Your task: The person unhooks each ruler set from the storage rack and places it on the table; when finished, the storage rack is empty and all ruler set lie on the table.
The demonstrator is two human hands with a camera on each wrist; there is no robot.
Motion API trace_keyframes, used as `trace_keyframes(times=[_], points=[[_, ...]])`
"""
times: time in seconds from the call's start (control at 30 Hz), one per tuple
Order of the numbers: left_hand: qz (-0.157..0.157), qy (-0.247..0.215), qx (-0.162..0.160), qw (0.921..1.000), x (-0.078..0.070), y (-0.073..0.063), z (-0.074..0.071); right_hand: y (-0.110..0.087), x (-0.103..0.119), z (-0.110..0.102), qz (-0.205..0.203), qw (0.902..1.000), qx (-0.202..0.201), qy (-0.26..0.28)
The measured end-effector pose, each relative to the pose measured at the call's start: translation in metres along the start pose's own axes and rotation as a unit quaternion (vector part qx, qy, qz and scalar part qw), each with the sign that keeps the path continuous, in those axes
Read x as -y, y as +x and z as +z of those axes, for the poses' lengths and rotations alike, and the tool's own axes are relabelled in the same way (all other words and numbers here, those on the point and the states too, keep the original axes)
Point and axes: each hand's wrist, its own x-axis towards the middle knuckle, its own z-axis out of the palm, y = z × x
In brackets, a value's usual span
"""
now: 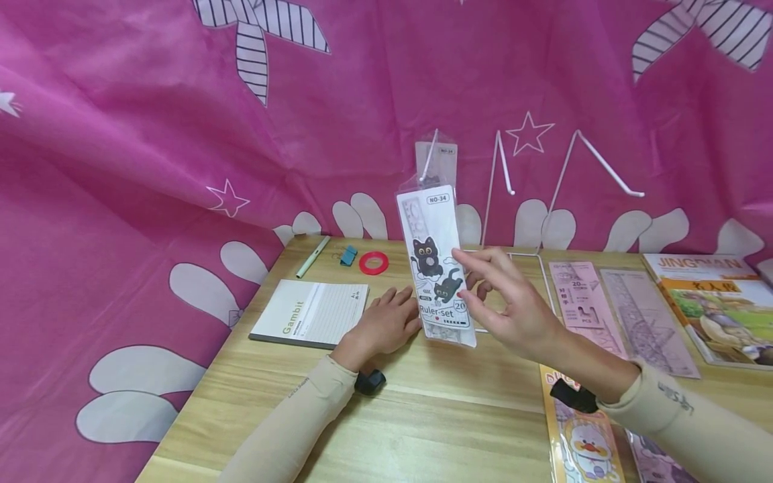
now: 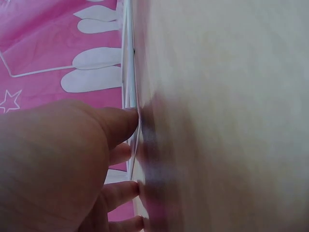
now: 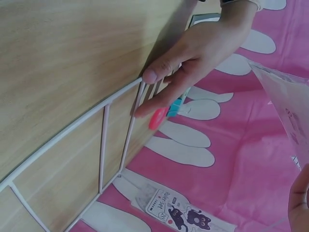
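Observation:
A ruler-set pack with black cats (image 1: pixel 437 221) is at the tip of a white hook (image 1: pixel 430 157), tilted slightly. My right hand (image 1: pixel 513 302) pinches its right edge, thumb and index finger overlapping the front; the fingers behind are partly hidden. Another such pack (image 1: pixel 445 153) hangs further back on that hook, mostly covered. Its cat print (image 3: pixel 188 215) shows at the bottom of the right wrist view. My left hand (image 1: pixel 389 322) is low on the table, its extended fingers pressing the corner of the white wire rack's base (image 3: pixel 77 116).
Left of the rack lie a notebook (image 1: pixel 326 312), a pale green pen (image 1: pixel 312 258), a teal binder clip (image 1: pixel 348 255) and a red tape roll (image 1: pixel 362 266). At right are pink ruler packs (image 1: pixel 580 285), an orange duck pack (image 1: pixel 586 446) and a book (image 1: pixel 718 308). Two more hooks (image 1: pixel 506 168) jut forward.

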Motion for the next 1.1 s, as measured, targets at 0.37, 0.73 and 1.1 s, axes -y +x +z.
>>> trace_keyframes(times=[0.37,0.73,1.1], points=[[-0.004,-0.001,0.003,1.0000,0.002,0.001,0.002,-0.003,0.010,-0.004,0.002,0.9999,-0.010,0.010],[-0.002,-0.002,0.004,1.0000,0.002,0.003,0.004,-0.041,0.016,-0.018,0.051,0.9986,0.006,0.014],[-0.003,-0.008,0.010,0.9999,0.002,0.004,0.003,-0.083,0.014,-0.022,0.103,0.9946,0.014,-0.008]])
